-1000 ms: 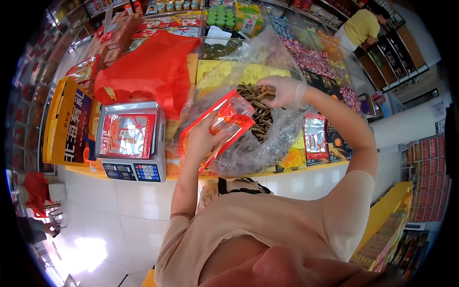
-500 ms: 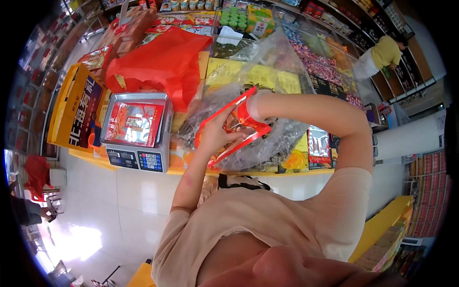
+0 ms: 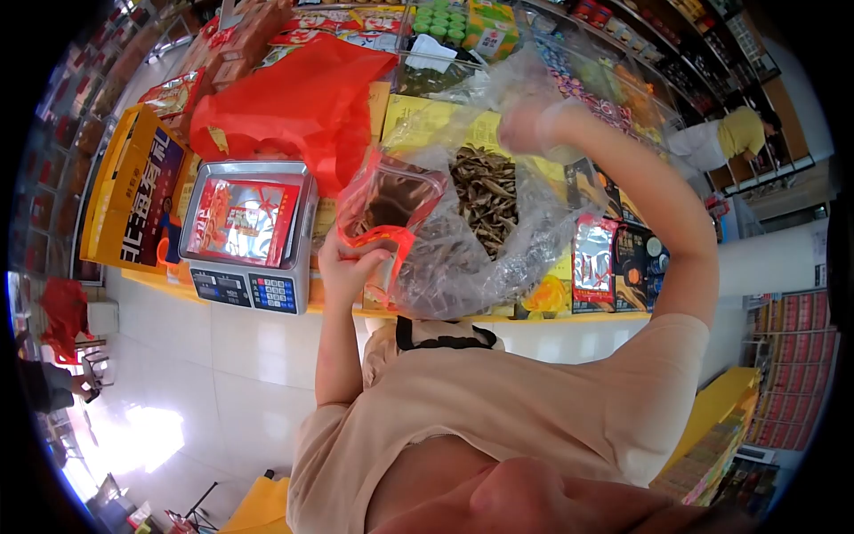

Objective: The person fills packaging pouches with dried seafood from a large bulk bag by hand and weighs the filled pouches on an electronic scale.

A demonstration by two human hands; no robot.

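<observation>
My left hand [image 3: 349, 265] is closed on the lower edge of a red-rimmed packaging pouch [image 3: 405, 258], whose mouth faces up, with something brown showing inside or through it. Beside the pouch lies a large clear plastic bag [image 3: 436, 289], spread open around a heap of thin brown dried strips [image 3: 485, 200]. My right hand [image 3: 534, 127] is over the far right edge of that bag, next to its crumpled plastic. It is smeared by motion, so its fingers cannot be made out. A clear covering shows around the wrist.
A digital scale [image 3: 249, 236] with a flat red-and-silver packet [image 3: 245, 221] on it stands at left. Behind it are a red bag [image 3: 285, 111] and a yellow carton [image 3: 133, 191]. Another packet [image 3: 594, 258] lies at right. A person in yellow [image 3: 743, 133] is by the far shelves.
My right hand has come out of the pouch and moved up and away to the bag's far edge. My left hand has shifted left with the pouch, uncovering the brown strips.
</observation>
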